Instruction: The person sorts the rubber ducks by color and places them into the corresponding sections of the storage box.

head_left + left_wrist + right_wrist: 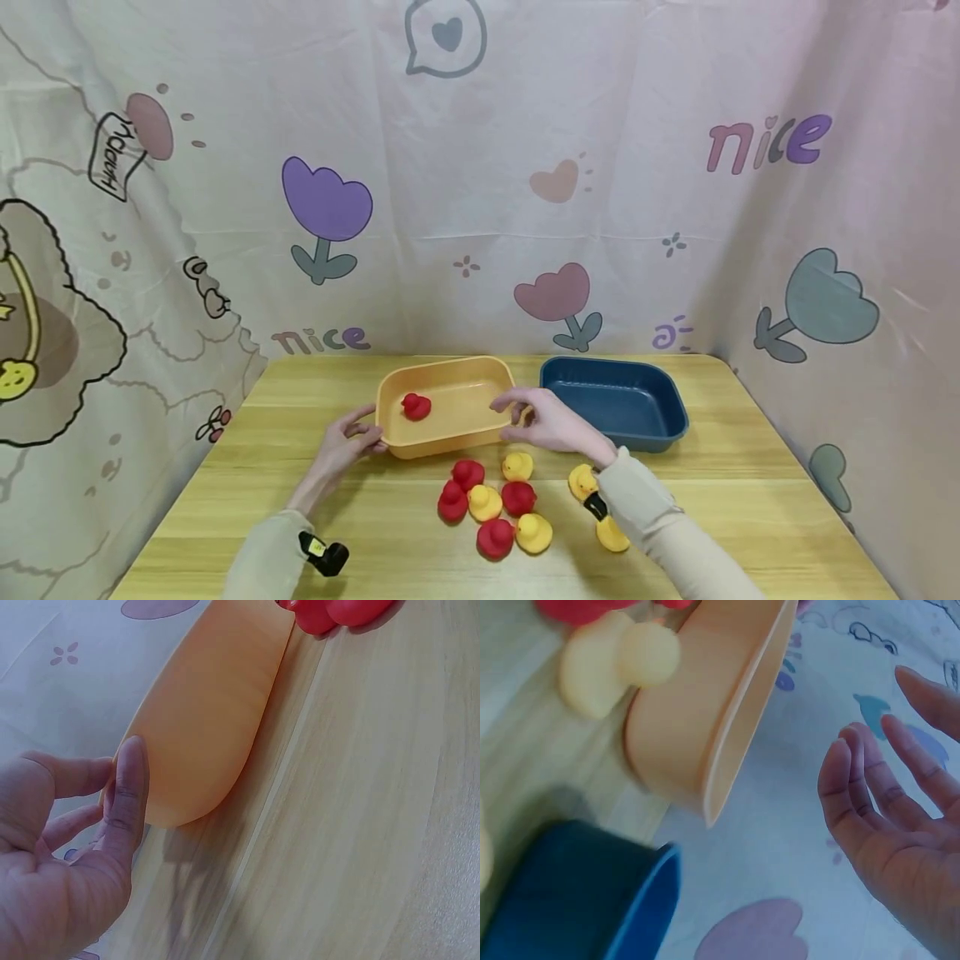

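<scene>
My left hand (343, 446) pinches the left end of a shallow yellow-orange tray (461, 410). In the left wrist view the thumb and fingers lie on either side of the tray's rim. A single red rubber duck (417, 407) sits inside, toward the left. Over the tray's right end, my right hand (553, 421) holds nothing, its fingers loosely bent. The right wrist view shows that hand (900, 810) apart from the tray wall (694, 697). Just right of it stands a dark blue tray (609, 404), partly covered by the hand and wrist.
Several red ducks (496, 539) and yellow ducks (534, 533) are clustered on the wooden table (390, 533) in front of the yellow-orange tray. Two more yellow ducks (612, 535) lie beside the right sleeve. A printed curtain (465, 208) hangs behind the table.
</scene>
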A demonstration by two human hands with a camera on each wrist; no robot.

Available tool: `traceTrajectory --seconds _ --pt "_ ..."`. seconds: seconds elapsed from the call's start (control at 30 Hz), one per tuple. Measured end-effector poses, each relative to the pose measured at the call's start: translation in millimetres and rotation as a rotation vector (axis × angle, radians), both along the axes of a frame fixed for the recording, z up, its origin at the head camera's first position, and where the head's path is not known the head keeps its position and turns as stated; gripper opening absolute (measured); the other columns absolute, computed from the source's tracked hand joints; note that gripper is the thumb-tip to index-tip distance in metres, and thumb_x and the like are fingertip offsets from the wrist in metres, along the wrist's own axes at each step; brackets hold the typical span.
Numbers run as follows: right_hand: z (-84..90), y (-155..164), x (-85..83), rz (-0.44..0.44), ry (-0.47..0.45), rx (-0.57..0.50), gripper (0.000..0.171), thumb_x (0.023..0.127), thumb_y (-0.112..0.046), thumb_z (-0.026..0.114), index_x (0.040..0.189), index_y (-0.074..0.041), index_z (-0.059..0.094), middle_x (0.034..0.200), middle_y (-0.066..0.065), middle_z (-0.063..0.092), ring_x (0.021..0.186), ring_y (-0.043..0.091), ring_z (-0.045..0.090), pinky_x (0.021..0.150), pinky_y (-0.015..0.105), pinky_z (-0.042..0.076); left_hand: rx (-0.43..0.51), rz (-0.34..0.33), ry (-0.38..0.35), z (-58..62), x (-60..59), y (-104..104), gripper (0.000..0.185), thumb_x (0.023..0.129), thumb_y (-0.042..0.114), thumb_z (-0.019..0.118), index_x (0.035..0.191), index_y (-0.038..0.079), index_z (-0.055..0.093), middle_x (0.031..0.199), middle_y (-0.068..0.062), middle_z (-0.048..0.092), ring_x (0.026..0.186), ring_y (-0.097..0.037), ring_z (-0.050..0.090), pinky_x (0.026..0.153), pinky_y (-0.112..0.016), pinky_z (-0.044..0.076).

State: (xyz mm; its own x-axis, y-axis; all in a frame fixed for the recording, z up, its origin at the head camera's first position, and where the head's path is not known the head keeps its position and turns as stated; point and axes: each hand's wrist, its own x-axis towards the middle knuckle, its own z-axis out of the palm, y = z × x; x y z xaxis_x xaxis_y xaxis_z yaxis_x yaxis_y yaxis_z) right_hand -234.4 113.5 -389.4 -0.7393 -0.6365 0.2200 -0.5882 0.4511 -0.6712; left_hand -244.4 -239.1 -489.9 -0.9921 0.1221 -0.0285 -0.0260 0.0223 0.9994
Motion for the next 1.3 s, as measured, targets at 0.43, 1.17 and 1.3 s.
traceTrajectory --seconds 0.43,1.17,1.3 --pt "-25.2 38 28.9 0.000 -0.069 -0.075 0.028 0.078 -0.013 0.068 0.105 -0.014 0.059 0.093 0.004 0.062 0.070 0.012 0.055 0.058 0.021 0.051 0.044 -0.051 0.022 -13.9 -7.6 -8 0.074 0.080 0.026 0.066 0.137 0.000 0.028 0.091 -0.012 0.062 0.072 -0.014 0.067 0.070 -0.027 0.057" --pt "-60.1 36 13.2 0.254 -0.177 0.075 0.026 0.077 -0.008 0.067 0.103 -0.007 0.061 0.101 0.010 0.064 0.078 0.022 0.061 0.064 0.022 0.054 -0.032 0.020 -0.045 7.5 4.5 4 0.059 0.087 0.009 0.056 0.137 0.000 0.027 0.096 -0.017 0.060 0.070 -0.012 0.065 0.074 -0.031 0.057" --pt "-63.8 34 13.2 0.270 -0.142 0.118 0.026 0.076 -0.004 0.066 0.101 -0.009 0.061 0.097 0.007 0.065 0.076 0.018 0.061 0.062 0.022 0.054 -0.035 0.028 -0.077 10.6 5.4 6 0.059 0.087 0.010 0.056 0.138 0.003 0.028 0.097 -0.015 0.059 0.070 -0.010 0.064 0.075 -0.029 0.057"
